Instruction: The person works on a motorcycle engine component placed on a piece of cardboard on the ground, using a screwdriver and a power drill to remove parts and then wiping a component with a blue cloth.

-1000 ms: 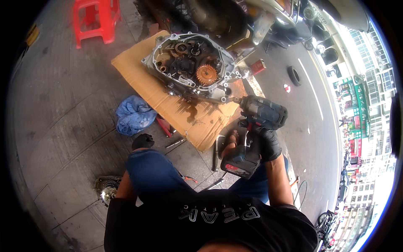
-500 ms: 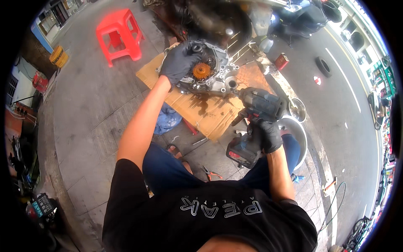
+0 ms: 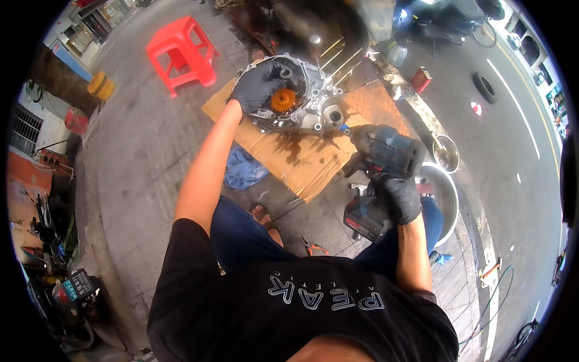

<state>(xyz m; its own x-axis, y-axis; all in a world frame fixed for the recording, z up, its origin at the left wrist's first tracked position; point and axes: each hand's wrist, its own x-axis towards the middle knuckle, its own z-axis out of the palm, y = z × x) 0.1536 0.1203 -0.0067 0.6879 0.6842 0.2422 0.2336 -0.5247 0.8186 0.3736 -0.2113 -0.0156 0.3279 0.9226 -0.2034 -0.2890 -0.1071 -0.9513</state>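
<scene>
So the left hand (image 3: pixel 256 90), in a dark glove, is laid flat on the left side of an engine case (image 3: pixel 289 96), fingers spread and pressing on the rim rather than wrapped around anything. The case sits on a sheet of oil-stained cardboard (image 3: pixel 313 157) on the pavement, open side up, with an orange gear (image 3: pixel 283 100) showing right next to the gloved fingers. The palm covers part of the case's left edge, so what's under it can't be made out.

The right hand (image 3: pixel 401 196), also gloved, is clenched around the grip of a dark cordless impact wrench (image 3: pixel 380 154). Its nose points toward the lower right corner of the case, and looks to be just at it, though the fisheye bend makes it hard to say if the bit actually touches. The battery base (image 3: pixel 365 217) sits low by the knee.

Around it: a blue rag (image 3: pixel 244 169) beside the cardboard, red-handled pliers (image 3: pixel 313 246) on the ground between the legs, a metal basin (image 3: pixel 443 193) partly hidden behind the right arm, a red plastic stool (image 3: pixel 181 54) further off. The top of the frame is dark, blurry machinery, can't tell what.
</scene>
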